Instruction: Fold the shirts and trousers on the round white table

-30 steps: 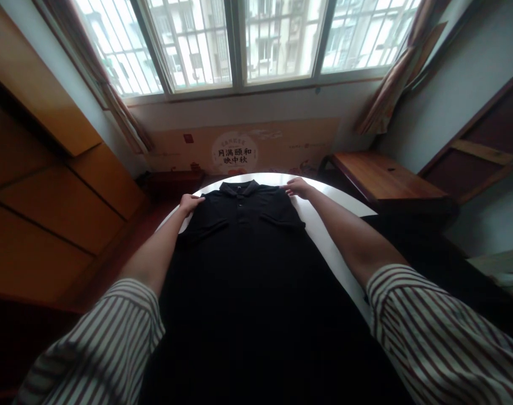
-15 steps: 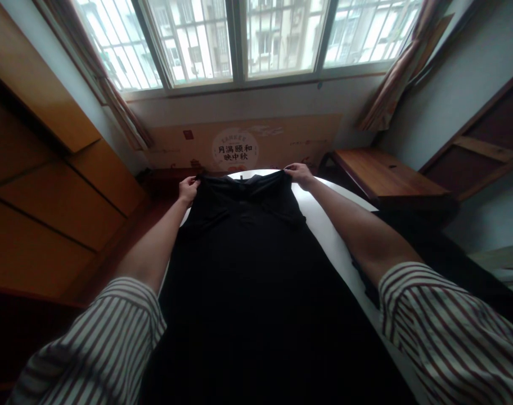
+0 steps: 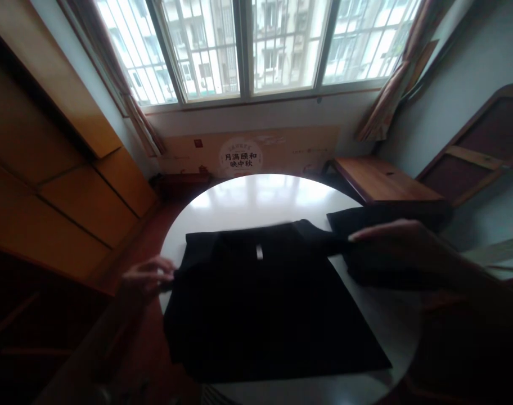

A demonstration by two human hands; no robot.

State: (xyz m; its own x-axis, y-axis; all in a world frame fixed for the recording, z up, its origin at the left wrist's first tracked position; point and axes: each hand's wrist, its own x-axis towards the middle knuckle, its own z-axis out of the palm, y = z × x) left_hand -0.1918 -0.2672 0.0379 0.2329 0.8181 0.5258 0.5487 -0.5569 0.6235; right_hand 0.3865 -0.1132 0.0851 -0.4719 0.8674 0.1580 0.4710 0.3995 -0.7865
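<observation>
A black shirt (image 3: pixel 260 315) lies across a white round table (image 3: pixel 260 197), its upper part doubled back toward me. A small pale label (image 3: pixel 259 252) shows near the middle of the folded part. At the left edge, my left hand (image 3: pixel 149 275) pinches a corner of the shirt, fingers closed. My right hand (image 3: pixel 394 239), blurred, grips a stretch of the shirt pulled out to the right, like a sleeve. Another dark cloth (image 3: pixel 345 216) rests on the table's right side, partly behind my right hand.
A wooden side table (image 3: pixel 391 177) stands beyond the round table at the right. Orange-brown cabinets (image 3: pixel 88 208) line the left wall. Ahead, a printed cardboard panel (image 3: pixel 282 149) leans below the barred window (image 3: pixel 210 50). A wooden framed board (image 3: pixel 480 146) is at the right.
The shirt's far end has come back toward me and is folded over, baring the table's far part. My hands have moved nearer and wider apart, still holding the shirt.
</observation>
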